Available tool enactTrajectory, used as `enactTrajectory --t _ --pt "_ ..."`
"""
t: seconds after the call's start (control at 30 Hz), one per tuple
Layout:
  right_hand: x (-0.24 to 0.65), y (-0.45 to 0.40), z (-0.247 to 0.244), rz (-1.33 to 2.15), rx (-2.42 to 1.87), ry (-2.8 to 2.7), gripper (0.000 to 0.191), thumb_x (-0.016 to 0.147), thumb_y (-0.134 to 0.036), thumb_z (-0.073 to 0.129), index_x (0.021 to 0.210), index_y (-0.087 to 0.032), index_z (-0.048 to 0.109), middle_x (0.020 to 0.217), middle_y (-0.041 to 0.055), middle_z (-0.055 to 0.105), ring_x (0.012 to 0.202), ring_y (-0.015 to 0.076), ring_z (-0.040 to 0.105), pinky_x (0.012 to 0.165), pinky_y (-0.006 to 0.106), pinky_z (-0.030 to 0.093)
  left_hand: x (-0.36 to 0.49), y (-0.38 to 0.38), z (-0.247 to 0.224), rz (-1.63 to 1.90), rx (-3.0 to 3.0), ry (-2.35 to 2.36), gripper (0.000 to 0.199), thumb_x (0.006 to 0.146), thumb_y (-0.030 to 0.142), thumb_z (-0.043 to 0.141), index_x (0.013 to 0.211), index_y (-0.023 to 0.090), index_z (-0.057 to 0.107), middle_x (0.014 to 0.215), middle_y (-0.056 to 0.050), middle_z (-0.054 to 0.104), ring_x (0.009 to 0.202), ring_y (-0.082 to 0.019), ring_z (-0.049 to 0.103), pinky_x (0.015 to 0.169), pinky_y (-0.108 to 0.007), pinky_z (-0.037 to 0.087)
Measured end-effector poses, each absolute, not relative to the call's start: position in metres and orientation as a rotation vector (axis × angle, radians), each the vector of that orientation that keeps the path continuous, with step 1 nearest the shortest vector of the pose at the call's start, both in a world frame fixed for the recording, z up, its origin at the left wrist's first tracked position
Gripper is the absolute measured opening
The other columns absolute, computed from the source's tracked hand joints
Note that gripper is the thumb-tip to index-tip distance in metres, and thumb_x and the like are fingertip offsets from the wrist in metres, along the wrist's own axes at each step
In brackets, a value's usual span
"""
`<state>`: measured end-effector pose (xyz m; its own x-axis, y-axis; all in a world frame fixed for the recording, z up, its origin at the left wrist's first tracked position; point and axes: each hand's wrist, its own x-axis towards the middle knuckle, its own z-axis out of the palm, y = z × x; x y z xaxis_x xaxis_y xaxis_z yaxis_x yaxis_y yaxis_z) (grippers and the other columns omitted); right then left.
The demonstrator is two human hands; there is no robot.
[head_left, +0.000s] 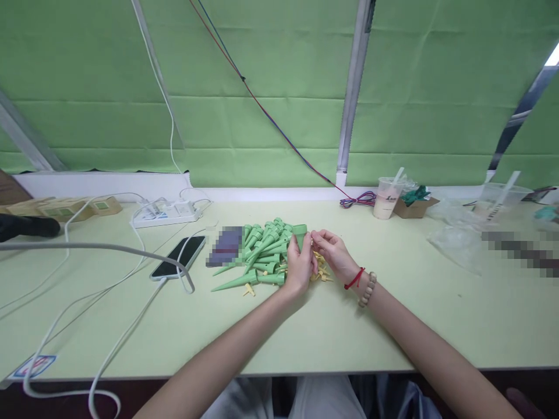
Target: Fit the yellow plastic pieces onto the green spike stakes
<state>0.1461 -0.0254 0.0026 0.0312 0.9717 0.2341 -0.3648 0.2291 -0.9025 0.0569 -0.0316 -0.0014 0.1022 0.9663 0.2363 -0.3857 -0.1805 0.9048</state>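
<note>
Spikes (pixel 267 243) light green throughout — held spike (pixel 299 230) the same green. Small pieces (pixel 322 272): pale yellow. Tabletop (pixel 340 343) pale yellow-green; blinds (pixel 283 58) a fuller green. Wire (pixel 297 150) — red and blue strands. Wrist cord (pixel 354 279) bright red, wrist beads (pixel 367 290) beige. Phone (pixel 179 256): black screen, pale rim. Power strip (pixel 166 216) white. Cup (pixel 384 203) pinkish, dark print. Carton (pixel 413 208) brown, bundle (pixel 416 195) dark teal-green.

on the table (pixel 371 343), spikes (pixel 262 247) lie left of the left hand (pixel 300 267). pegs (pixel 322 272) lie between it and the right hand (pixel 334 250). phone (pixel 183 257): left of spikes. power strip (pixel 174 216): behind phone. cup (pixel 384 201): right rear. box (pixel 413 208): just right of cup.
</note>
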Motion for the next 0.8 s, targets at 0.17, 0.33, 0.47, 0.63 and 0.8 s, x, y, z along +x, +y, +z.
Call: enactTrajectory --t 0.17,0.33,0.47,0.63,0.8 --pt "0.147 -0.026 0.004 1.113 -0.762 -1.088 0.031 0.059 -0.042 0.073 0.056 -0.017 0.055 0.055 -0.0054 0.050 0.054 0.0074 0.046 0.058 0.022 0.040 0.058 -0.031 0.002 1.409 1.059 0.683 0.038 0.074 0.044 0.056 0.094 0.020 0.035 0.033 0.015 0.030 0.022 -0.008 0.033 0.026 -0.018 0.019" --pt "0.150 -0.022 0.002 0.968 -0.853 -1.164 0.034 0.057 -0.047 0.072 0.057 -0.017 0.055 0.056 -0.0042 0.053 0.056 0.0088 0.048 0.061 0.024 0.041 0.058 -0.027 0.002 1.322 0.984 0.648 0.031 0.073 0.042 0.057 0.079 0.021 0.035 0.032 0.015 0.025 0.021 -0.008 0.033 0.024 -0.017 0.016" --pt "0.150 -0.022 0.000 0.931 -0.888 -1.176 0.035 0.056 -0.049 0.072 0.060 -0.017 0.056 0.060 -0.0018 0.057 0.058 0.0104 0.052 0.062 0.026 0.043 0.057 -0.026 0.000 1.302 0.979 0.637 0.033 0.072 0.042 0.057 0.069 0.022 0.031 0.033 0.014 0.025 0.021 -0.007 0.033 0.024 -0.017 0.015" --pt "0.151 -0.020 -0.003 0.847 -0.888 -1.223 0.033 0.059 -0.047 0.071 0.061 -0.017 0.055 0.062 -0.0004 0.058 0.060 0.0119 0.054 0.061 0.027 0.045 0.057 -0.025 0.001 1.271 0.999 0.634 0.031 0.073 0.041 0.054 0.063 0.021 0.033 0.031 0.013 0.022 0.021 -0.007 0.032 0.025 -0.017 0.015" --pt "0.153 -0.017 -0.007 0.648 -0.898 -1.361 0.025 0.068 -0.039 0.067 0.063 -0.018 0.054 0.063 0.0001 0.057 0.060 0.0125 0.054 0.061 0.027 0.045 0.057 -0.023 -0.001 1.282 1.005 0.683 0.030 0.072 0.041 0.054 0.062 0.020 0.035 0.032 0.012 0.023 0.021 -0.007 0.033 0.025 -0.017 0.016"
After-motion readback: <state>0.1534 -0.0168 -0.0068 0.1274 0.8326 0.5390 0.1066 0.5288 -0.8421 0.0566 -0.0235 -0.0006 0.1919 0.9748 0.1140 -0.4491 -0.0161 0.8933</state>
